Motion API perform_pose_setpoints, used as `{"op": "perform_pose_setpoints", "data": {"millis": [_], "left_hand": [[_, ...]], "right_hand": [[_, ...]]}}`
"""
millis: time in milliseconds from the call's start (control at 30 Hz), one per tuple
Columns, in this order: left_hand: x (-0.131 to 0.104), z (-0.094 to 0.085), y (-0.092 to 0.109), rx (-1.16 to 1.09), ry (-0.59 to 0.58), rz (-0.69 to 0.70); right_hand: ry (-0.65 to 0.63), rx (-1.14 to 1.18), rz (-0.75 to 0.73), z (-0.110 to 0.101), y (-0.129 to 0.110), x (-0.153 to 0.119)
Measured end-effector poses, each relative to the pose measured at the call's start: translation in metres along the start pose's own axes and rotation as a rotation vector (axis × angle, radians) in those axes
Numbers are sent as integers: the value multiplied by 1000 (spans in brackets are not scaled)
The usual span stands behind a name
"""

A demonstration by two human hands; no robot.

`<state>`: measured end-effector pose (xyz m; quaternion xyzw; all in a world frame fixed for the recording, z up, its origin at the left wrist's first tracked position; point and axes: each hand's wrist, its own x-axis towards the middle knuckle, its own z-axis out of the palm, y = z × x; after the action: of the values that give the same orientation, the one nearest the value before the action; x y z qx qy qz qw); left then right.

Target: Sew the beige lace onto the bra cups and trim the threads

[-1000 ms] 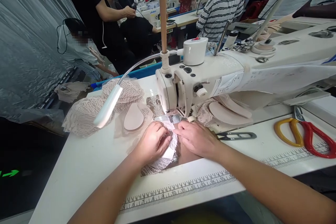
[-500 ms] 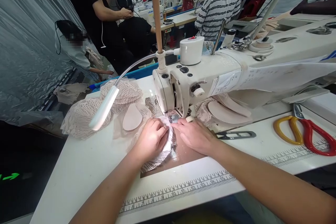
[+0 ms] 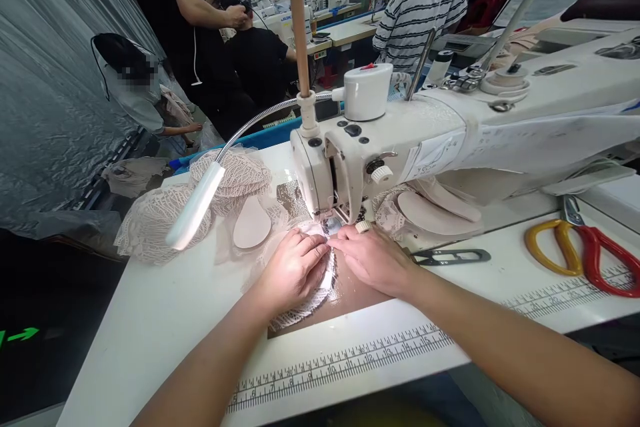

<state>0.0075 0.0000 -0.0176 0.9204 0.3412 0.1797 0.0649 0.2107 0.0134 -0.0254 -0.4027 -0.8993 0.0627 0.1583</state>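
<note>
A pale lace piece (image 3: 320, 283) lies beneath the sewing machine's needle area (image 3: 327, 213), curved along its right edge. My left hand (image 3: 295, 270) rests on top of it, fingers stretched flat towards the needle and thumb hidden. From the right, my right hand (image 3: 370, 259) reaches in with its fingers extended, the tips at the lace's edge close to my left fingertips. Its palm side is down on the brown plate (image 3: 353, 287). The presser foot is partly hidden, and whether it touches the lace I cannot tell.
Lace pieces (image 3: 160, 220) and a pale teardrop-shaped pad (image 3: 252, 222) lie left. More pads (image 3: 433, 213), thread snips (image 3: 453, 256) and red-and-yellow-handled scissors (image 3: 575, 247) lie right. A lamp (image 3: 197, 207) overhangs the table. Several people, one in a striped shirt (image 3: 417, 23), are beyond.
My left hand has flattened over the lace, its fingertips shifting right and closer to the right hand. The lace's edge has moved slightly right. My right hand has barely moved.
</note>
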Motion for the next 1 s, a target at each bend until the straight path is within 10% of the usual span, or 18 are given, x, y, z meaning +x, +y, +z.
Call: {"op": "perform_pose_setpoints", "data": {"millis": [1000], "left_hand": [[-1, 8, -15, 44, 2, -33]], "right_hand": [[-6, 8, 18, -1, -1, 3]]}}
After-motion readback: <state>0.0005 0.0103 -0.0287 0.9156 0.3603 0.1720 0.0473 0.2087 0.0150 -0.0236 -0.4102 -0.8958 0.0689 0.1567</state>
